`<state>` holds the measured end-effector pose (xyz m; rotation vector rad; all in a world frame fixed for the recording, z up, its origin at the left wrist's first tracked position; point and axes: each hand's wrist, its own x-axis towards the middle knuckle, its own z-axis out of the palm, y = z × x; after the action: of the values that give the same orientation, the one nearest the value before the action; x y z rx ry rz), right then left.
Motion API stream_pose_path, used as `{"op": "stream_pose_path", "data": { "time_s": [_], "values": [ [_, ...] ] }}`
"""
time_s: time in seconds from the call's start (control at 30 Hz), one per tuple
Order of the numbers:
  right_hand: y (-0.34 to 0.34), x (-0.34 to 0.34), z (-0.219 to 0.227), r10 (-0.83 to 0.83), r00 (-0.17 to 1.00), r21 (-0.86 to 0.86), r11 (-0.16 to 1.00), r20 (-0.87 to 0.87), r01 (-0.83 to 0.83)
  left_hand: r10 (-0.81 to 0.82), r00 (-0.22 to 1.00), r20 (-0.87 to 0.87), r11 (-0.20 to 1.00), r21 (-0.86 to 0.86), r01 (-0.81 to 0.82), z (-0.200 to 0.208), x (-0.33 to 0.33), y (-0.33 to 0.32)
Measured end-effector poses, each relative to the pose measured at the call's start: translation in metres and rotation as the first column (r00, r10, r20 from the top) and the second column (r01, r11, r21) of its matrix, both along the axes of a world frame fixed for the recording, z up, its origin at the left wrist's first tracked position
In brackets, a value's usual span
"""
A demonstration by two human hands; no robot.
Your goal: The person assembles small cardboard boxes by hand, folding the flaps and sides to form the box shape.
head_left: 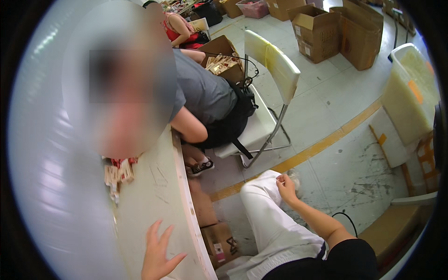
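Observation:
Over the pale worktable (154, 205), my left hand (161, 254) has its fingers spread and nothing in them. My right hand (286, 187) is by the knee of my white trousers (266, 210). Its fingers are curled and pressed together; whether something small is between them cannot be seen. A whitish, crumpled-looking thing (294, 178) shows just behind that hand, too unclear to name. Farther up the table lies a cluster of small beige packs (119, 173) with some red among them.
A co-worker in a grey shirt (205, 88) sits at the table on a white folding chair (273, 65); another person in red (179, 30) is beyond. Cardboard boxes (317, 35) stand at the back. A tall pale bin (410, 93) is at right, a carton (221, 245) under the table.

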<state>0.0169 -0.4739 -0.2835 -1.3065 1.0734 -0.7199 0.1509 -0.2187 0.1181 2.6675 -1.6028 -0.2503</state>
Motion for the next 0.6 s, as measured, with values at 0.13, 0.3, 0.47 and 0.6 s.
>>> {"op": "stream_pose_path", "data": {
  "time_s": [0.13,0.3,0.47,0.6],
  "values": [
    [-0.014,0.059,-0.031,-0.176,0.982,0.059,0.983,0.072,0.172,-0.189,0.969,-0.161,0.967,0.143,0.212,-0.017,0.053,-0.149],
    [-0.01,0.118,-0.031,-0.37,0.917,0.247,0.912,0.149,0.327,-0.346,0.878,-0.331,0.931,-0.005,0.365,-0.08,0.115,-0.341],
    [-0.018,0.101,-0.016,-0.38,0.925,0.432,0.836,0.009,0.339,-0.112,0.966,-0.233,0.989,-0.119,0.086,-0.189,0.144,-0.506],
    [-0.053,0.062,-0.002,-0.351,0.932,0.461,0.814,-0.094,0.353,-0.275,0.961,-0.036,0.961,-0.034,0.274,-0.247,0.143,-0.553]
  ]
}}
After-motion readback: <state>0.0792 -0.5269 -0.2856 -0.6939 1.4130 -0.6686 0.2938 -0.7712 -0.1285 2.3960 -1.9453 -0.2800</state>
